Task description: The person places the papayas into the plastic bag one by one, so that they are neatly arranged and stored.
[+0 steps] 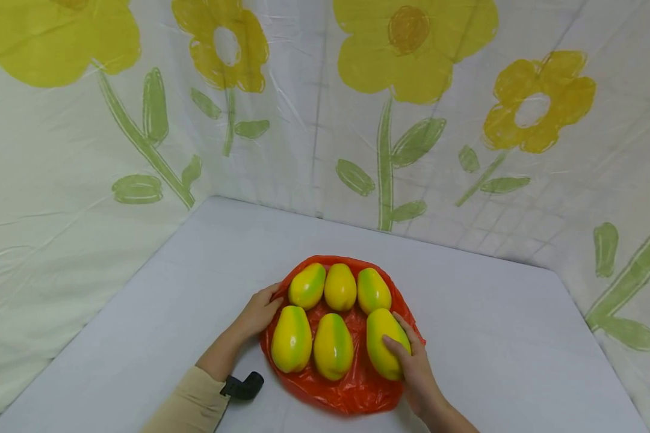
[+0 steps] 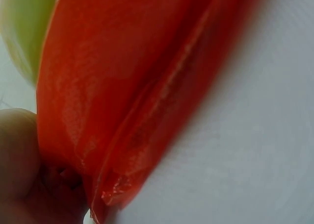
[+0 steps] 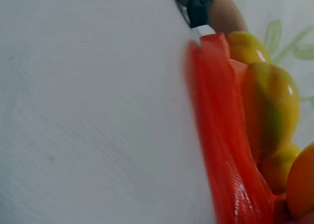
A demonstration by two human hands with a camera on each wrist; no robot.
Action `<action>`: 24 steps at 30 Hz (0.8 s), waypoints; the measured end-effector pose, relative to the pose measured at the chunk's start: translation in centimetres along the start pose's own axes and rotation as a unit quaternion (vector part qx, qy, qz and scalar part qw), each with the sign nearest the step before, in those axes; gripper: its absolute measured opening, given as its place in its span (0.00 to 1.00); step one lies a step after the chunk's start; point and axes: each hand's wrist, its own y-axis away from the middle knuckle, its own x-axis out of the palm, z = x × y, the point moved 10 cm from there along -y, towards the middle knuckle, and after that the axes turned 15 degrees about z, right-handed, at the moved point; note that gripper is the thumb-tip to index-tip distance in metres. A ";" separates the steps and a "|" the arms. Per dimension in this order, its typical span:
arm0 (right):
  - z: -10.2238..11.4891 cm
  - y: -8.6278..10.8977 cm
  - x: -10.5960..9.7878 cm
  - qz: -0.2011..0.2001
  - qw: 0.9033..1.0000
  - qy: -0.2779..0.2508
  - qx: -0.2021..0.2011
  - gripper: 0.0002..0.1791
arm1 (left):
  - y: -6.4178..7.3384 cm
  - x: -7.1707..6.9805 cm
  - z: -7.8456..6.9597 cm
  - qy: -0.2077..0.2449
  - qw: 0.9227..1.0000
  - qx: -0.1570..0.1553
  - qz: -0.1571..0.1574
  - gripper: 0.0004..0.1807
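A red plastic bag (image 1: 365, 394) lies spread on the table with several yellow-green papayas on it, in two rows. At the bag's left rim my left hand (image 1: 261, 310) grips the red plastic; in the left wrist view the thumb (image 2: 17, 155) is against the folded film. My right hand (image 1: 419, 367) holds the front right papaya (image 1: 381, 343), thumb over its top and fingers round its far right side. Beside it are the front middle papaya (image 1: 333, 347) and the front left papaya (image 1: 291, 340). Behind stands the back row, including a papaya (image 1: 340, 287) in the middle.
The white table (image 1: 493, 337) carries the bag near its front edge. Around it hangs a pale cloth (image 1: 292, 150) printed with yellow flowers. A black wrist device (image 1: 244, 386) sits on the left forearm, close to the bag.
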 end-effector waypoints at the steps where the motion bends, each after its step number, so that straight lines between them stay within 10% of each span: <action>1: -0.1 0.0 0.2 0.002 1.000 0.004 0.001 0.37 | 0.0 0.0 0.0 -0.001 1.000 0.001 0.000 0.23; 24: -0.9 0.1 1.7 0.019 0.999 0.036 0.017 0.46 | -0.1 0.0 0.1 -0.002 1.000 0.001 0.003 0.23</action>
